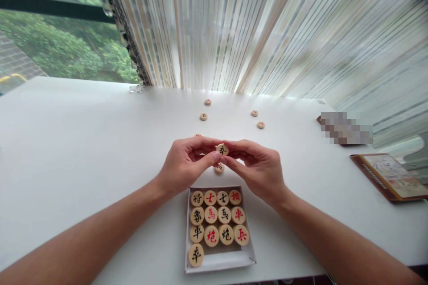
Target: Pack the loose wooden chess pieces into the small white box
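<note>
Between the fingertips of both hands is a round wooden Chinese chess piece (222, 149) with a black character, its face turned toward me. My left hand (187, 160) pinches it from the left, thumb and fingers closed on its edge. From the other side, my right hand (257, 167) grips it the same way. Just below the hands, another chess piece (219, 168) lies on the table, partly covered by fingers. Nearer to me sits an open white box (227, 263) with rows of pieces in red and black; its front row has one black-lettered piece (195, 254) at the left.
Loose chess pieces lie farther back, among them a black-lettered one (203, 116) and a red-lettered one (261, 125). Another piece (198, 135) shows behind my left hand. Brown-edged boards (391, 176) rest at the right. A striped curtain (214, 26) and a window border the white table (83, 151).
</note>
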The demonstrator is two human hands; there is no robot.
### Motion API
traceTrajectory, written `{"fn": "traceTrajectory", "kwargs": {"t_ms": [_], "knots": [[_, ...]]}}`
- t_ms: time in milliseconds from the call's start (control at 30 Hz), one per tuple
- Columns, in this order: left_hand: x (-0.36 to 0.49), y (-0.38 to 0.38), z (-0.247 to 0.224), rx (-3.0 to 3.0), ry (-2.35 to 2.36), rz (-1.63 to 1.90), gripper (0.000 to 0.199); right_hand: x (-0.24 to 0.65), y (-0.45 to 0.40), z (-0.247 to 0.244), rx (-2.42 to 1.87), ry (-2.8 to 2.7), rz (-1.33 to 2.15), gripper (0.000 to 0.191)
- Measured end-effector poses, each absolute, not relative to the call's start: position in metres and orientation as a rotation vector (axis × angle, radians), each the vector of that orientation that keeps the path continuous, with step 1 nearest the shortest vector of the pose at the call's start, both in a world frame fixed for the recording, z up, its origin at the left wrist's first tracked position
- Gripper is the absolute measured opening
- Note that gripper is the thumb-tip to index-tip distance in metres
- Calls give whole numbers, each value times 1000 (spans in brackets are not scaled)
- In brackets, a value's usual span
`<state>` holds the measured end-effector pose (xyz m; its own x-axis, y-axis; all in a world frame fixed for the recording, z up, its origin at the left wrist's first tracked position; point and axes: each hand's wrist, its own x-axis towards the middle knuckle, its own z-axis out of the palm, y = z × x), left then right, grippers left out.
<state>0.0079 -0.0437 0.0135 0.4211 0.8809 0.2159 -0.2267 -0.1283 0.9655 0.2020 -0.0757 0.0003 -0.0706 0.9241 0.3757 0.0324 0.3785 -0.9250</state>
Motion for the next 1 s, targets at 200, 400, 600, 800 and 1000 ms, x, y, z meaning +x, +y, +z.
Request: {"fn": "traceTrajectory", "kwargs": {"t_ms": [200,400,600,800,1000], "knots": [[9,-42,10,1411,665,1144,22,200,-75,-1,-887,-1413,936,40],[7,-40,5,1519,650,1190,16,199,-72,-1,-852,-1462,855,23],[7,-40,5,1607,580,1242,11,199,-71,0,-799,-1467,840,21],[8,-41,7,1654,564,1279,10,199,-72,1,-781,-1464,840,21],[7,-43,8,1573,663,1186,14,199,-73,1,-871,-1419,894,28]]}}
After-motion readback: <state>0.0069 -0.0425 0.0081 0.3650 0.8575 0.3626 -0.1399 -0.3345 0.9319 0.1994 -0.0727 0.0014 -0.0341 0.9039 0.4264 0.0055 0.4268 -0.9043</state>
